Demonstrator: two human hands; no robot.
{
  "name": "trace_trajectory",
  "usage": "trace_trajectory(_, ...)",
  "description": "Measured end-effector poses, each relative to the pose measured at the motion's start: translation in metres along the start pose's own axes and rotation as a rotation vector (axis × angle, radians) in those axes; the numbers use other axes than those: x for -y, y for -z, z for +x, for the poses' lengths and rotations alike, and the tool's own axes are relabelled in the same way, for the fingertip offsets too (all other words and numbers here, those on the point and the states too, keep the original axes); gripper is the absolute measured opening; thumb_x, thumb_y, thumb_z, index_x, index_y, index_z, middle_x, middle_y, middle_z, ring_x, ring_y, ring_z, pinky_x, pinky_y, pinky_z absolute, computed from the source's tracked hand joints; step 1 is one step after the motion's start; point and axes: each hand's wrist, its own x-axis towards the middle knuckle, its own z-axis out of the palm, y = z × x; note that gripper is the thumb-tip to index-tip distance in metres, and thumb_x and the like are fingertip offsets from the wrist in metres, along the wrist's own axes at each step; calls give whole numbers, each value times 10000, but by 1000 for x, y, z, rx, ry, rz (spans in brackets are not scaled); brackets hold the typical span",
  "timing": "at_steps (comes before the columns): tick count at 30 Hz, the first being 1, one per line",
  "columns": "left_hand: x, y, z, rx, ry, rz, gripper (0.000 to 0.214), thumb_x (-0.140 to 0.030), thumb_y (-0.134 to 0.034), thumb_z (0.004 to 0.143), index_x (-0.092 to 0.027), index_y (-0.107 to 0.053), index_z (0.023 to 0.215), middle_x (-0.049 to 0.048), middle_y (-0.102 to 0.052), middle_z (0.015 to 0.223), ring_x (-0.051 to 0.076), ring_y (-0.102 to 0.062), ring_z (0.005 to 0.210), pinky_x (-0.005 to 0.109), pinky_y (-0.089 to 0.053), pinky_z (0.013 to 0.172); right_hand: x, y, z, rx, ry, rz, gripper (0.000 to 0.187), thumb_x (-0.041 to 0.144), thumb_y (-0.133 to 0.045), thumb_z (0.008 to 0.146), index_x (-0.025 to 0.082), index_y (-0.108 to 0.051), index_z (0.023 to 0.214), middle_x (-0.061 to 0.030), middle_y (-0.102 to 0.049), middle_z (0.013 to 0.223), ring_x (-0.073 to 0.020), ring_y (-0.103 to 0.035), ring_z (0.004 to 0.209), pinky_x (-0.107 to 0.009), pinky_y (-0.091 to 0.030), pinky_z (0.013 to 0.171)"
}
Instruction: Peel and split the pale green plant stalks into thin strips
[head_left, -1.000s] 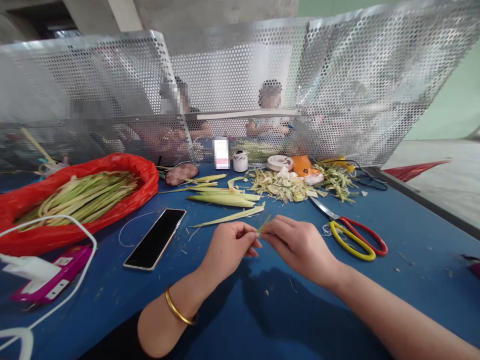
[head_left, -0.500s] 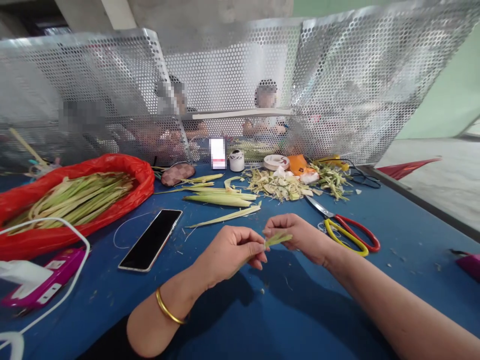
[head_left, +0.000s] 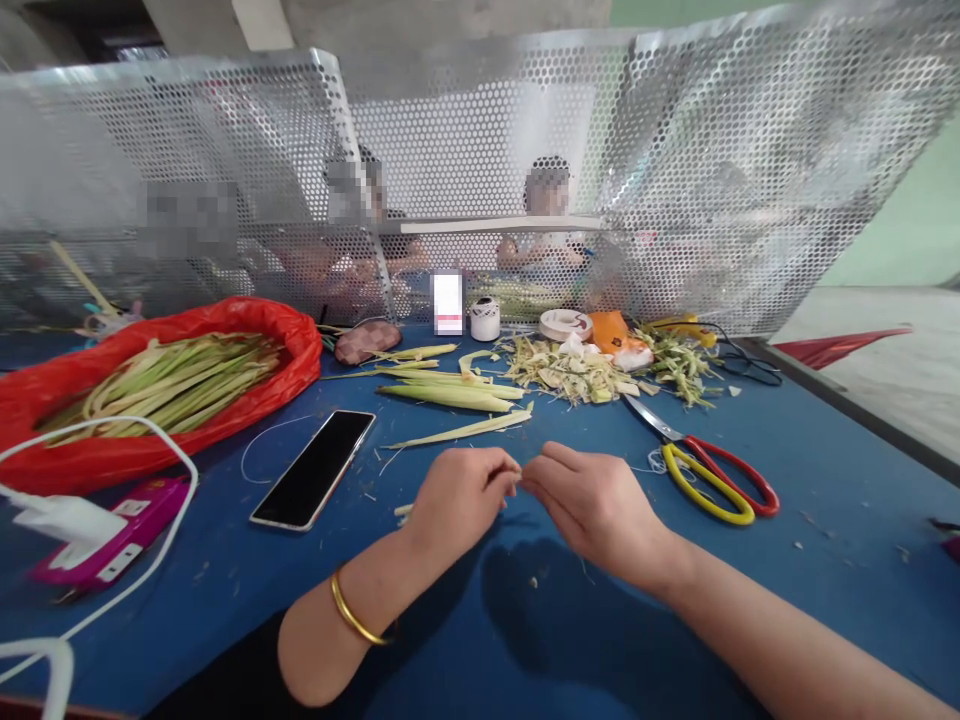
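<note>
My left hand, with a gold bangle at the wrist, is closed in a pinch. A pale end of a corn husk strip pokes out on its far left side; the rest is hidden by the hand. Fingertip to fingertip with it, my right hand pinches at the same spot, its fingers covering what lies between. Beyond the hands lie a pointed green husk bundle and a loose husk strip. Scissors with one yellow and one red handle lie right of my right hand.
A red plastic bag full of husk strips stands left. A phone, a purple power strip with a white cable, husk scraps, a tape roll and a white jar lie around. A perforated metal screen stands behind; people sit beyond.
The husk tip that showed between my hands is now hidden, and a pale end shows left of my left hand. My right hand has turned knuckles-up and closed against the left fingertips.
</note>
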Motion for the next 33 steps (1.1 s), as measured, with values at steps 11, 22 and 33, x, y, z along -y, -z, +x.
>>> trace_trajectory(11,-8,6,3,81,104,-410,132,-247,-571,820,-159,-653,765,-1,-667,664,120,-637,581,218,-506,608,-34,-3,11,195,-644,792,223,361,-592,792,171,-593,677,64,-402,520,-85,-288,477,-232,-239,460)
trace_trajectory(22,5,0,6,-63,18,-121,197,-199,-515,811,-183,-697,737,-9,-659,628,142,-623,598,218,-441,573,-2,-15,1,-70,-23,509,164,158,-426,952,208,-561,875,-66,-607,946,-163,-573,872,-286,-460,773)
trace_trajectory(33,5,-3,3,-62,-80,241,227,-187,-495,851,-198,-710,782,31,-719,738,186,-654,724,252,-420,638,1,-12,1,-4,-43,442,166,124,-395,940,207,-497,838,-32,-561,812,-148,-521,727,-267,-438,666)
